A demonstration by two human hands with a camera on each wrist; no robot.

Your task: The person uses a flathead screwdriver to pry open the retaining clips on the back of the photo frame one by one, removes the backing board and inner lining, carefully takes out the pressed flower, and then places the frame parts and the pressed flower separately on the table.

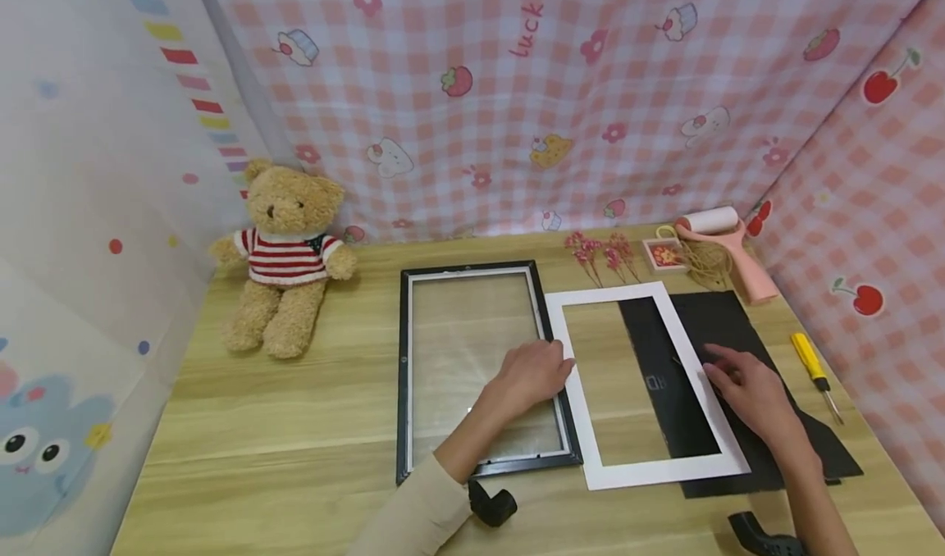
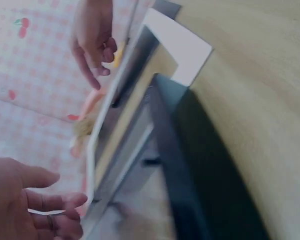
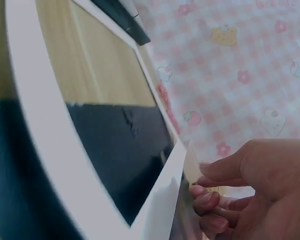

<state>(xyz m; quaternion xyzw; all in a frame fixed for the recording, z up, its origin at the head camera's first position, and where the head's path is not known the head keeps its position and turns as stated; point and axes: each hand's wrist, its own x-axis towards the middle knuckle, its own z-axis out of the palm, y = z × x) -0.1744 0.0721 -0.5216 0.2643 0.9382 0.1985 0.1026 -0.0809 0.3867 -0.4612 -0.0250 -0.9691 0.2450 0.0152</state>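
Note:
A white rectangular mat frame [image 1: 583, 425] lies on the table, partly over black backing sheets [image 1: 727, 314]. My left hand [image 1: 533, 369] reaches over the black picture frame [image 1: 404, 392], its fingertips close to the mat's left edge. In the left wrist view the left thumb and fingers [image 2: 67, 201] are apart and bent loosely. My right hand [image 1: 753, 392] hovers beside the mat's right edge, above the black sheets, its fingers loosely bent. The right wrist view shows the right hand [image 3: 260, 185] just past the mat's border [image 3: 162, 200]. Clear glazing fills the picture frame.
A teddy bear [image 1: 286, 257] sits at the back left. Pink dried flowers [image 1: 591, 252], a small box [image 1: 666, 254], twine [image 1: 705, 262] and a lint roller [image 1: 738, 248] lie along the back right. A yellow-handled screwdriver [image 1: 810, 362] lies at the right edge. Patterned cloth walls surround the table.

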